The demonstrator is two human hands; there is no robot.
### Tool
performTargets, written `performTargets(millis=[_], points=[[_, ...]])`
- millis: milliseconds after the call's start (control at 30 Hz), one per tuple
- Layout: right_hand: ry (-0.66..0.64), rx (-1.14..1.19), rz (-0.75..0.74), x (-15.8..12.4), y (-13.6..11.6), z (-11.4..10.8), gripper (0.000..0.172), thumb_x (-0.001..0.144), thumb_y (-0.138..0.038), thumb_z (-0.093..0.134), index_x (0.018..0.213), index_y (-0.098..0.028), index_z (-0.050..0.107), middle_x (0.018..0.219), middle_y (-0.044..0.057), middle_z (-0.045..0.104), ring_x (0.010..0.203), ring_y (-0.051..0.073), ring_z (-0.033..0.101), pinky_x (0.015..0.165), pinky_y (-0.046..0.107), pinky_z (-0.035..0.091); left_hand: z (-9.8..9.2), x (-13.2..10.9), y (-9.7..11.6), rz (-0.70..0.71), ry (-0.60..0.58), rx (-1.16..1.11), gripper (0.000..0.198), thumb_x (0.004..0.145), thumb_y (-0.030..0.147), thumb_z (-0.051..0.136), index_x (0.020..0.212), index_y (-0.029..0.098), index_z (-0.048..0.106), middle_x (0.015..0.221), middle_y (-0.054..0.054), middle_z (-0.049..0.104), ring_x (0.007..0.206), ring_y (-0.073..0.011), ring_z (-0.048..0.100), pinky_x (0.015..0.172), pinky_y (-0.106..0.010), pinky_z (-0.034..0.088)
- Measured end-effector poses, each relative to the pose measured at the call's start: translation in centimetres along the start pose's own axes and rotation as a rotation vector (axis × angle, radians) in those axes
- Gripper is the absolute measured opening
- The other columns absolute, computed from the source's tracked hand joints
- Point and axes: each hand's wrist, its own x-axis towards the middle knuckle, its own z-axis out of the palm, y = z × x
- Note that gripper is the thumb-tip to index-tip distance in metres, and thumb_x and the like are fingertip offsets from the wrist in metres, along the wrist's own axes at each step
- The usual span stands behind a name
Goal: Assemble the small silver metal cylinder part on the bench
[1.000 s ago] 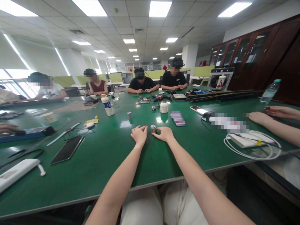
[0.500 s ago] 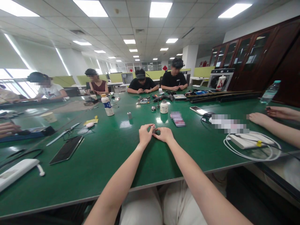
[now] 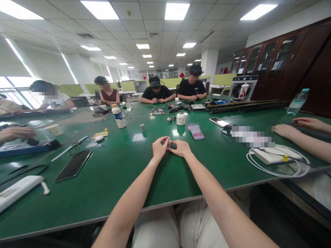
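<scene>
Between my two hands is a small grey metal cylinder [image 3: 169,144], partly covered by the fingers, close above or on the green table [image 3: 124,186]. My left hand [image 3: 160,148] is closed on its left side, thumb and fingers near its top. From the right, my right hand [image 3: 181,148] grips it with thumb and fingers curved round. Farther off to the left stands a similar metal cylinder [image 3: 142,127]. Beyond my hands are a white jar [image 3: 180,119] and a few small metal parts [image 3: 169,120]. A pixelated pinkish item [image 3: 196,131] lies right of my hands.
Leftward lie a dark tablet or phone [image 3: 73,166], a white power strip [image 3: 19,191] and a bottle [image 3: 118,116]. At right are a phone [image 3: 218,122], a coiled white cable [image 3: 252,162] and a co-worker's hands [image 3: 287,131]. Several people sit around the table.
My hands stay nearly in place; slightly more of the cylinder shows between them. At far left, a co-worker's hand has lifted a dark object off the blue-edged case.
</scene>
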Motion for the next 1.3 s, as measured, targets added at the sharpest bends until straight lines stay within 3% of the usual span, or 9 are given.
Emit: performTargets(millis=[367, 533, 700, 867, 1167, 1300], points=[[0.035, 0.003, 0.017, 0.0, 0.0, 0.2, 0.051, 0.087, -0.068, 0.054, 0.110, -0.026, 0.070, 0.103, 0.007, 0.071, 0.097, 0.023, 0.067, 0.080, 0.029, 0.046, 0.1, 0.0, 0.4, -0.025, -0.010, 0.020, 0.016, 0.084, 0.033, 0.067, 0.088, 0.022, 0.076, 0.088, -0.002, 0.077, 0.074, -0.0166, 0.068, 0.078, -0.031, 0.053], [0.059, -0.006, -0.006, 0.0, 0.1, 0.4, 0.047, 0.088, -0.064, 0.055, 0.105, -0.023, 0.071, 0.102, 0.007, 0.071, 0.095, 0.023, 0.067, 0.078, 0.029, 0.046, 0.3, 0.1, 0.1, 0.014, -0.027, 0.035, 0.019, 0.084, 0.031, 0.067, 0.099, 0.023, 0.076, 0.093, -0.004, 0.076, 0.080, -0.0181, 0.067, 0.082, -0.034, 0.053], [0.101, -0.005, -0.016, -0.1, 0.0, 0.4, 0.044, 0.087, -0.062, 0.058, 0.099, -0.022, 0.072, 0.097, 0.007, 0.072, 0.092, 0.023, 0.067, 0.077, 0.029, 0.046, 0.5, 0.2, -0.2, 0.058, 0.021, 0.066, 0.009, 0.080, 0.030, 0.073, 0.082, 0.024, 0.078, 0.096, -0.006, 0.075, 0.098, -0.0226, 0.066, 0.094, -0.039, 0.048], [0.107, 0.015, -0.020, -0.2, 0.0, 0.4, 0.044, 0.085, -0.063, 0.058, 0.096, -0.022, 0.071, 0.096, 0.006, 0.073, 0.089, 0.023, 0.068, 0.075, 0.029, 0.046, 0.4, 0.1, -0.4, 0.043, 0.065, 0.026, 0.013, 0.075, 0.035, 0.077, 0.073, 0.023, 0.074, 0.087, -0.004, 0.075, 0.094, -0.0222, 0.066, 0.093, -0.039, 0.047], [0.099, 0.005, -0.008, -0.1, 0.0, 0.4, 0.040, 0.085, -0.060, 0.059, 0.096, -0.023, 0.070, 0.097, 0.005, 0.073, 0.089, 0.022, 0.068, 0.074, 0.029, 0.046, 0.6, 0.0, -0.6, 0.066, 0.018, 0.031, 0.010, 0.080, 0.024, 0.069, 0.084, 0.027, 0.078, 0.099, -0.003, 0.075, 0.107, -0.0233, 0.061, 0.101, -0.042, 0.044], [0.084, 0.008, -0.002, -0.1, -0.1, 0.3, 0.041, 0.085, -0.061, 0.059, 0.096, -0.023, 0.071, 0.098, 0.005, 0.073, 0.090, 0.021, 0.068, 0.076, 0.029, 0.046, 0.5, 0.1, -0.6, 0.049, 0.030, 0.024, 0.009, 0.079, 0.027, 0.070, 0.082, 0.027, 0.078, 0.100, -0.004, 0.075, 0.108, -0.0239, 0.060, 0.102, -0.043, 0.043]])
